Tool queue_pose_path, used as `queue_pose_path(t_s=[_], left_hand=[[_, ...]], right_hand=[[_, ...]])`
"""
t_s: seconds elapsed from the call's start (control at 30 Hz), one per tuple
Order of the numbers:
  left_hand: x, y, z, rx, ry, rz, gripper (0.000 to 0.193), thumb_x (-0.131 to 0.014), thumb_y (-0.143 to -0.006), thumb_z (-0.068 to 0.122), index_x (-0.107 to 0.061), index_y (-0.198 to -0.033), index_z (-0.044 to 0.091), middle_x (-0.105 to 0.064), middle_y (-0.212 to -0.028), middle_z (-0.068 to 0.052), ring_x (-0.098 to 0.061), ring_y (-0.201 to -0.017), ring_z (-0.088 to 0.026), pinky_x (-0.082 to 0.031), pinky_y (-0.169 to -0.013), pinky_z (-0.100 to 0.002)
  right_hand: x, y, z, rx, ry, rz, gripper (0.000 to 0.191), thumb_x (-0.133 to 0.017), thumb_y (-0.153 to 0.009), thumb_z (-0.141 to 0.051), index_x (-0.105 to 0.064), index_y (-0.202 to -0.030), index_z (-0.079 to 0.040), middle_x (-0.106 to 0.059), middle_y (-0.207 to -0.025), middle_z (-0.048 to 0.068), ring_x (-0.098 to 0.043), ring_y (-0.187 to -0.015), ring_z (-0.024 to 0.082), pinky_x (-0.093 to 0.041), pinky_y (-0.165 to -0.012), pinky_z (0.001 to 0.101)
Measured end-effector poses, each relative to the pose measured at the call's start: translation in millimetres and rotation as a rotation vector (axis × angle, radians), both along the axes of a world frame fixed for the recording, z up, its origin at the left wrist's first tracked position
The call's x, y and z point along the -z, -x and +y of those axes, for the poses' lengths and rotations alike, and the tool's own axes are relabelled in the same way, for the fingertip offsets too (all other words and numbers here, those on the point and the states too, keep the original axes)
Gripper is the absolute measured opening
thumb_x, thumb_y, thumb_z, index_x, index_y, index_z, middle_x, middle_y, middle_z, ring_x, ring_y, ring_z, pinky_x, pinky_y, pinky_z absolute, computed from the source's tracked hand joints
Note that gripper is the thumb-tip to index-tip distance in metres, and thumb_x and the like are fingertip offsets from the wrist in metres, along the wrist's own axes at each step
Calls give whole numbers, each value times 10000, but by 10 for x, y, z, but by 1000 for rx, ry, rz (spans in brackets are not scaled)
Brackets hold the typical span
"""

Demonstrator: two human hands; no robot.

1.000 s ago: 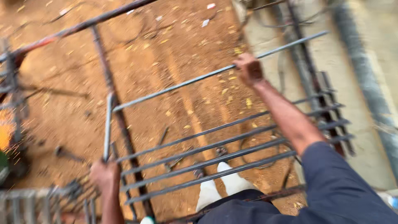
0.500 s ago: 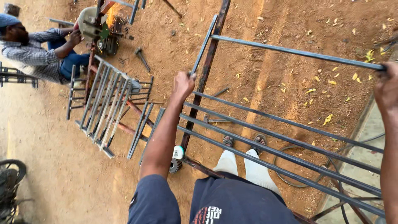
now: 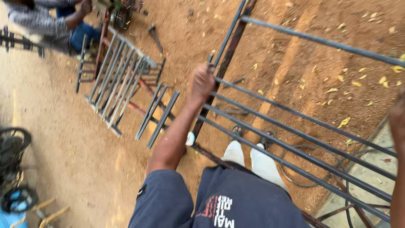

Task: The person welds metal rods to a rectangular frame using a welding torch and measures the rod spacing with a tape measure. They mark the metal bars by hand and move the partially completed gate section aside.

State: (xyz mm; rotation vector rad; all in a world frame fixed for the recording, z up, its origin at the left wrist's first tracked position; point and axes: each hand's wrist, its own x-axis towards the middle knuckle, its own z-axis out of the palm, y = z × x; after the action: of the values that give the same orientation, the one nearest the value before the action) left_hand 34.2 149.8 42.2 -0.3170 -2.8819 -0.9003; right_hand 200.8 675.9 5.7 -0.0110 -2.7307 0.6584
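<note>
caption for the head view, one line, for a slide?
Left hand grips the end bar of a metal bar grille held over sandy ground; right hand at the frame edge.

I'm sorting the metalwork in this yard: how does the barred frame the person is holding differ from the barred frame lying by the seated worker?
The held frame is lifted off the ground, gripped at one end by the left hand; the lying frame rests on low supports over the dirt, untouched by this person. The held frame looks larger, with long, widely spaced bars; the lying frame looks smaller, its bars packed closely. Both are grey metal grilles of parallel bars.
</note>
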Motion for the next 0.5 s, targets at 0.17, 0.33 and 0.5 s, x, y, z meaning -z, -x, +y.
queue_pose_path(t_s=[0.17, 0.33, 0.5], left_hand=[[-14, -1367, 245, 449, 85, 197, 207, -690, -948, 166, -648, -1113, 47, -698, -1035, -153, -685, -955, -291, -578, -834, -442], [56, -1907, 276, 414, 201, 165, 395, -711, -887, 269, -670, -1219, 59, -691, -1156, -125, -649, -1126, -300, -503, -1014, -462], [362, -1724, 84, 480, 173, 56, 189, -719, -847, 208, -700, -1005, 107, -692, -1027, -78, -657, -1013, -285, -510, -912, -438]], right_hand=[[-244, -1110, -973, -152, -13, -68, 283, -693, -1062, -305, -702, -1241, -85, -676, -1208, 129, -610, -1099, 274, -465, -995, 398], [-350, -1706, -1503, -118, -310, -153, 452, -748, -936, -407, -720, -1271, -105, -685, -1394, 135, -600, -1325, 296, -424, -1168, 442], [-230, -1940, -1431, -95, -349, -152, 336, -804, -1015, -390, -742, -1285, -200, -688, -1326, 69, -588, -1253, 272, -424, -1052, 412]])
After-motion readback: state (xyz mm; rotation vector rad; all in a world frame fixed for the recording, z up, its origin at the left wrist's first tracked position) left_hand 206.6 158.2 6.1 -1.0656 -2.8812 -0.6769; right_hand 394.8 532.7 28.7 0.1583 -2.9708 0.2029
